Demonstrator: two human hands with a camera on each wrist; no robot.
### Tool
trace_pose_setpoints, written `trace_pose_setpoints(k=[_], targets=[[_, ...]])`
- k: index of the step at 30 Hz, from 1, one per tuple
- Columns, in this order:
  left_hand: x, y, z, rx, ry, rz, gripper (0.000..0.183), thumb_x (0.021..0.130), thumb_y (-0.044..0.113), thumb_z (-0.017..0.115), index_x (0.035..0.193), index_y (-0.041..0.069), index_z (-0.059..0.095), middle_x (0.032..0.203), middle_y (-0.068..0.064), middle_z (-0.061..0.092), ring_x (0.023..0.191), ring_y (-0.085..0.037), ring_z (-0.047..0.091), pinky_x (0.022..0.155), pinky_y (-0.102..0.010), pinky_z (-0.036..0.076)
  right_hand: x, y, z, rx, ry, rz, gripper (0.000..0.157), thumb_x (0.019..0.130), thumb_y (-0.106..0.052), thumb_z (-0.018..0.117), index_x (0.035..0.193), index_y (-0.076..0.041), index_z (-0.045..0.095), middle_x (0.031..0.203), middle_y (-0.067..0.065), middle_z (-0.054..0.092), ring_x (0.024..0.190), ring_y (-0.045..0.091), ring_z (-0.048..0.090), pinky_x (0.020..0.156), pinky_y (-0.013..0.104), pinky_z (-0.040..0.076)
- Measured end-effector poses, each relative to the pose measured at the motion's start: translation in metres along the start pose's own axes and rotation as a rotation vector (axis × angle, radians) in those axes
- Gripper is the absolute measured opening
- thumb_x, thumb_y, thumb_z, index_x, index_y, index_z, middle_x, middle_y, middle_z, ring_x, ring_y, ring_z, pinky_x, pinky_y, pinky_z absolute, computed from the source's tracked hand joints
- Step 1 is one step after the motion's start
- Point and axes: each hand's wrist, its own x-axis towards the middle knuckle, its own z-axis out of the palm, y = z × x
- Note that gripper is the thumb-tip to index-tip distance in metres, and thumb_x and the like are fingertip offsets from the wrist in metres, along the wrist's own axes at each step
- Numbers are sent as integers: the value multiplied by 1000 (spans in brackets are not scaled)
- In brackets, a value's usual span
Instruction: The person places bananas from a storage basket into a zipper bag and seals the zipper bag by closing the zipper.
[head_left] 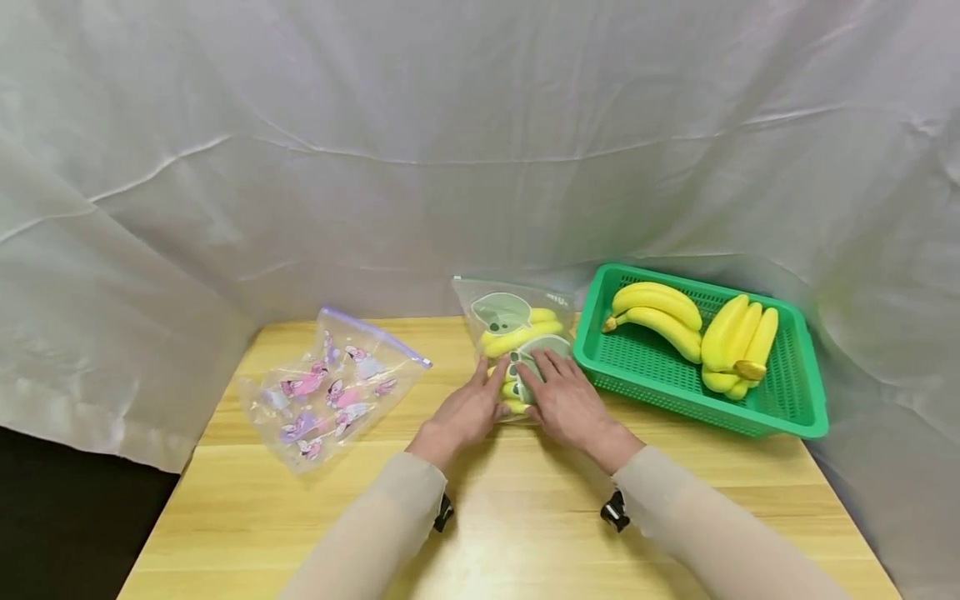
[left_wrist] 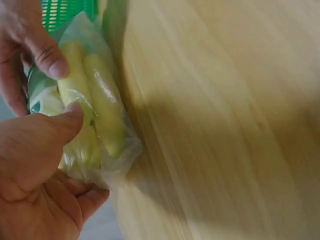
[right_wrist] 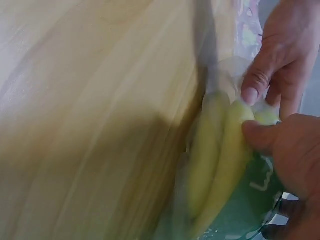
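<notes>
A clear zip bag (head_left: 474, 310) with green cartoon prints lies on the wooden table, with yellow bananas (head_left: 517, 338) inside it. My left hand (head_left: 467, 410) rests on the bag's near left part, its thumb on the plastic over the fruit in the left wrist view. From the right, my right hand (head_left: 567, 402) presses on the same bag, fingers spread and pointing away from me. Both thumbs touch the bag's near side, close to each other. Bananas (right_wrist: 227, 155) show through the plastic in the right wrist view.
Right of the bag stands a green plastic basket (head_left: 806, 379) holding a pair of bananas (head_left: 660, 312) and a bunch of bananas (head_left: 738, 333). On the left lies a flat clear zip bag (head_left: 337, 392) with pink and purple prints and a purple zip. A pale cloth (head_left: 480, 150) hangs behind the table.
</notes>
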Motion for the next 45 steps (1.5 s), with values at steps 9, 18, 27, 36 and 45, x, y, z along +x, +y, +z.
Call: trace_pose_setpoints(k=[9,18,27,36,45], targets=[[-4,7,-10,111,-17,-60,83,104,29,67,170,23,17,169,-22,31,124,-36,68,92,-43,60,-3,-8,7,81,-2,74,88,90,-44,82,159,-7,42,162,27,40,146,50,43,119,64,36],[-30,-3,-29,33,22,-108,70,101,10,62,165,16,35,158,-22,51,141,-40,55,114,-53,46,1,-8,-3,190,-10,117,78,96,-49,73,155,-5,48,161,27,43,148,51,41,119,67,34],[-56,-72,-36,18,233,-408,51,108,24,52,156,6,46,156,-27,48,147,-52,40,116,-72,33,7,-10,-5,237,102,109,68,99,-46,70,150,-5,51,155,29,47,145,49,44,120,64,34],[-70,-113,-19,-63,55,-548,62,112,44,38,167,17,28,174,-26,12,157,-59,1,115,-83,2,9,-10,-4,251,71,138,69,101,-44,68,154,-4,48,158,30,44,147,49,41,122,63,30],[-84,-112,-9,-74,-64,-417,56,113,43,36,165,22,37,174,-18,20,158,-55,7,115,-84,4,10,-7,-9,265,76,147,66,102,-42,67,152,-1,50,157,31,45,146,50,42,123,61,30]])
